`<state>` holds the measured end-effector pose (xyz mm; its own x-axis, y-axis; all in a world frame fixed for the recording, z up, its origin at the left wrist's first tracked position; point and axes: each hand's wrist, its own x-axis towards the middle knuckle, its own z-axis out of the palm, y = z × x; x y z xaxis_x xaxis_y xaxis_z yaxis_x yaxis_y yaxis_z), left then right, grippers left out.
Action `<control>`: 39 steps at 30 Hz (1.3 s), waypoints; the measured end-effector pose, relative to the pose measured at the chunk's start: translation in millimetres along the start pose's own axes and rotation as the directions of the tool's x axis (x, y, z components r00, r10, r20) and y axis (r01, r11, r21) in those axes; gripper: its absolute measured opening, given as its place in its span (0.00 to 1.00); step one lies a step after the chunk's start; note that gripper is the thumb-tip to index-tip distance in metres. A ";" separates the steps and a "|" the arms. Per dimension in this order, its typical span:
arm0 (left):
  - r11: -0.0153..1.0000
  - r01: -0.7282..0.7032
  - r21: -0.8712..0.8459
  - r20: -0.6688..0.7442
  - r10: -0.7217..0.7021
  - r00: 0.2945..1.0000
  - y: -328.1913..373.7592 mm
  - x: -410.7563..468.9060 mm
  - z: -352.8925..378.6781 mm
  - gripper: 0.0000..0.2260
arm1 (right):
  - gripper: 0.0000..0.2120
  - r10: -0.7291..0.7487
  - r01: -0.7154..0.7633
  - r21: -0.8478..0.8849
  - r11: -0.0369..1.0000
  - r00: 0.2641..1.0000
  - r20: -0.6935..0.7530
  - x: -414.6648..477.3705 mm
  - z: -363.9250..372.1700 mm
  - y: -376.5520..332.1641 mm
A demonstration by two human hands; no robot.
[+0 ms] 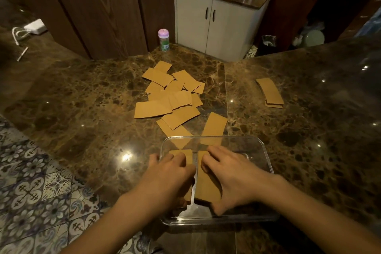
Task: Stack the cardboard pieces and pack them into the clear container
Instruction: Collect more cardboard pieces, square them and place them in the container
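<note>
Two hands set cardboard stacks side by side inside the clear rectangular plastic container (266, 150).
The left hand's (171, 173) fingers (181, 160) are curled close together over the left stack of flat brown cardboard pieces (183, 154), against the container's left wall. The right hand (231, 173) holds the right stack of brown cardboard pieces (207, 183) lengthwise, its slightly spread fingers over the far end and its thumb hooked at the near end. A narrow gap separates the two stacks. Just beyond the container's far wall lies a single brown cardboard piece (214, 126), and farther beyond is a loose pile of brown cardboard pieces (173, 97). A small tidy cardboard stack (270, 93) sits well beyond the container to its right, all on the dark brown marble counter (82, 99). A pink-capped bottle (164, 39) stands far beyond the container.
</note>
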<state>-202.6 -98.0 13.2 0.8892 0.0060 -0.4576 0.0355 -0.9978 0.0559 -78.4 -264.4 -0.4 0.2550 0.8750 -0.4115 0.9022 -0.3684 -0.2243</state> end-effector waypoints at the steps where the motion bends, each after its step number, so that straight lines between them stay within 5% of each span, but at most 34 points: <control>1: 1.000 0.003 -0.011 -0.003 -0.003 1.000 0.1 1.2 2.3 0.32 | 0.45 0.001 -0.002 -0.024 1.000 1.000 -0.011 2.9 3.2 -1.9; 25: 0.999 -0.040 -0.024 -0.182 0.035 0.983 -4.1 8.8 29.1 0.33 | 0.39 0.013 -0.002 0.116 0.993 0.995 -0.099 0.6 23.6 -6.1; 39: 0.995 -0.100 -0.012 -0.144 0.098 0.985 -10.1 11.0 27.1 0.32 | 0.39 0.092 -0.062 0.197 0.979 0.985 -0.147 -4.5 29.1 -12.4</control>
<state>-205.6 -89.7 -16.4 0.9447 -0.0821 -0.3176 -0.0485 -0.9925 0.1123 -100.8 -272.9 -21.5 0.3848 0.8741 -0.2964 0.7986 -0.4763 -0.3679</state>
